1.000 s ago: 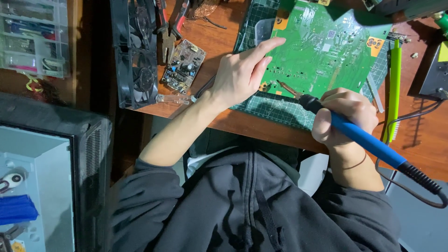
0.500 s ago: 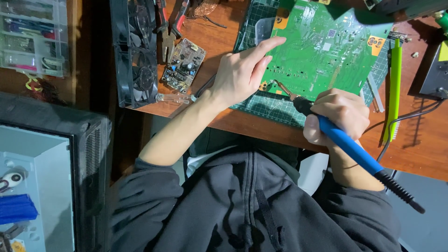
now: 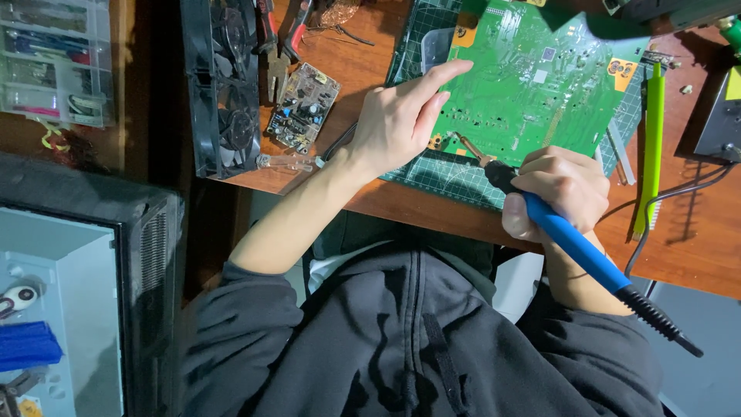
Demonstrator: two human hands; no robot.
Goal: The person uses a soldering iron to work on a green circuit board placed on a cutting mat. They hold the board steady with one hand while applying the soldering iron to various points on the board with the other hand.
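Here, the right hand (image 3: 559,189) has its fingers wrapped tight around a blue-handled soldering iron (image 3: 575,243). The iron's long axis runs diagonally: its metal tip points up and to the left, at the near edge of a large green circuit board (image 3: 532,77), while its black cord end trails down to the right. The left hand (image 3: 397,123) rests flat on the board's left edge, fingers loosely together and holding nothing. Orange square labels (image 3: 624,71) sit at the board's corners. The board lies on a dark green cutting mat (image 3: 440,174) with a white grid.
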